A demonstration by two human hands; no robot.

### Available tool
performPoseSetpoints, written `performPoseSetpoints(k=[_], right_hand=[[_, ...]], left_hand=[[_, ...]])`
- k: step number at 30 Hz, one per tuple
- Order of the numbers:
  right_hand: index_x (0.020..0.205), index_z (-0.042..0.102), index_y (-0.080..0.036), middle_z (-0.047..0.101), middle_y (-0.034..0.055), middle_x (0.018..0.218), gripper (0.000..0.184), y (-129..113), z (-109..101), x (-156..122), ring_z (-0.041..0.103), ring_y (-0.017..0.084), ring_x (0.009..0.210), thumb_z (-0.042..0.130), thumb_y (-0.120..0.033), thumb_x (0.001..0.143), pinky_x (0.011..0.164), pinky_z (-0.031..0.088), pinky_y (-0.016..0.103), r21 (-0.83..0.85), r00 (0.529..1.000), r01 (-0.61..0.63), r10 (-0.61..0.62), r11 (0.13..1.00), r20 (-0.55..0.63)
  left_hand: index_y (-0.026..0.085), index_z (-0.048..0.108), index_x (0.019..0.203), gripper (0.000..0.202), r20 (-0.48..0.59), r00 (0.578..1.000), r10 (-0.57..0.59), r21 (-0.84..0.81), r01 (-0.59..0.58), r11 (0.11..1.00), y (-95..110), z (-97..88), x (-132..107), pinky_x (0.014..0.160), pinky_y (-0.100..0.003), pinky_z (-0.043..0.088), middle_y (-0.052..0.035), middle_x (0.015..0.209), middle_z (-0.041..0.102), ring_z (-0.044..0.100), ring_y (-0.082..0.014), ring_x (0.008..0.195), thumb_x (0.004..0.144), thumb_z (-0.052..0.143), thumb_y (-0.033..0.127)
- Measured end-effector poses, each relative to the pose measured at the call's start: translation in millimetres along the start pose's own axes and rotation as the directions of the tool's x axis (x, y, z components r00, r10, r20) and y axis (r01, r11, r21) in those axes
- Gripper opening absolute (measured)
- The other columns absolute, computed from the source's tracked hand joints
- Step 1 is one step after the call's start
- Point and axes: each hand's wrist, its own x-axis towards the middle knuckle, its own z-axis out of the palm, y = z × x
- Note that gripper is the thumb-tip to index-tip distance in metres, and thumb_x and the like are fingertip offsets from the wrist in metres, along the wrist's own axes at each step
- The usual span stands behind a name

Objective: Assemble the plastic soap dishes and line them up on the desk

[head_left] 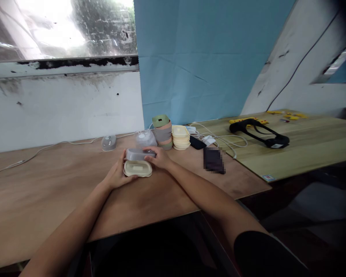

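My left hand is closed around the left end of a shallow cream tray with rounded corners, thumb along its near edge. Its fingers also reach up beside a clear plastic cover. That cover is tilted just behind and above the tray; whether the two touch is hard to tell. My right hand grips the cover's right end between thumb and fingers. Behind my hands stand more clear plastic covers, a stack of green, pink and grey bands, and a stack of cream trays.
A small clear-covered case sits at the back left near a white cable. To the right lie a black phone-like object, a white charger and a pixelated dark item. A black headset rests on the adjoining table.
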Motion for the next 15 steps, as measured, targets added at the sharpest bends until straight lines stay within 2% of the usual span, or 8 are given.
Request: performPoseSetpoints(k=[3,5,7,10,13,15], right_hand=[[0.101,0.067,-0.015,0.070,0.0067,0.096,0.052,9,-7,4,0.066,0.020,0.086,0.055,-0.062,0.082,0.075,0.051,0.030,0.110,0.995,-0.098,0.101,0.989,-0.024],[0.089,0.067,-0.014,0.069,0.0046,0.083,0.056,16,-11,6,0.064,0.017,0.073,0.054,-0.068,0.079,0.063,0.051,0.026,0.173,0.978,-0.209,0.206,0.962,0.037],[0.084,0.065,-0.015,0.066,0.0031,0.070,0.061,22,-14,7,0.061,0.015,0.059,0.050,-0.074,0.078,0.049,0.049,0.025,0.231,0.929,-0.367,0.342,0.901,0.141],[0.089,0.064,-0.016,0.065,0.0037,0.062,0.069,25,-19,7,0.056,0.015,0.043,0.041,-0.080,0.077,0.034,0.044,0.025,0.275,0.811,-0.582,0.524,0.765,0.259],[0.093,0.063,-0.017,0.066,0.0055,0.062,0.072,22,-28,7,0.055,0.015,0.039,0.040,-0.083,0.075,0.028,0.041,0.024,0.273,0.755,-0.653,0.581,0.706,0.303],[0.092,0.064,-0.017,0.067,0.0052,0.063,0.068,17,-37,7,0.055,0.014,0.039,0.049,-0.081,0.072,0.027,0.040,0.023,0.229,0.735,-0.669,0.584,0.707,0.343]], left_hand=[[0.018,-0.008,0.152,0.111,-0.016,0.999,0.044,0.025,-0.043,0.999,-1,-3.5,0,0.101,-0.046,0.043,-0.0178,0.137,0.051,0.054,-0.0306,0.121,0.075,0.067,0.047],[0.019,0.005,0.152,0.097,-0.003,1.000,0.018,0.042,-0.018,0.999,-1,-6.6,0,0.096,-0.043,0.046,-0.0154,0.132,0.056,0.059,-0.0292,0.113,0.079,0.063,0.047],[0.020,0.026,0.148,0.079,0.022,1.000,-0.014,0.068,0.012,0.998,-1,-9.2,0,0.091,-0.041,0.048,-0.0121,0.121,0.064,0.064,-0.0281,0.102,0.081,0.058,0.049],[0.021,0.048,0.135,0.059,0.035,0.999,-0.018,0.090,0.015,0.996,-1,-11.0,-1,0.087,-0.039,0.048,-0.0090,0.110,0.070,0.065,-0.0280,0.097,0.084,0.053,0.051],[0.022,0.054,0.129,0.053,0.023,0.999,-0.027,0.086,0.025,0.996,-4,-9.7,-2,0.083,-0.037,0.049,-0.0075,0.102,0.072,0.067,-0.0274,0.092,0.085,0.049,0.052],[0.022,0.057,0.127,0.052,0.002,0.999,-0.050,0.096,0.050,0.994,-7,-8.0,-3,0.082,-0.037,0.049,-0.0073,0.098,0.072,0.067,-0.0271,0.089,0.086,0.047,0.053]])
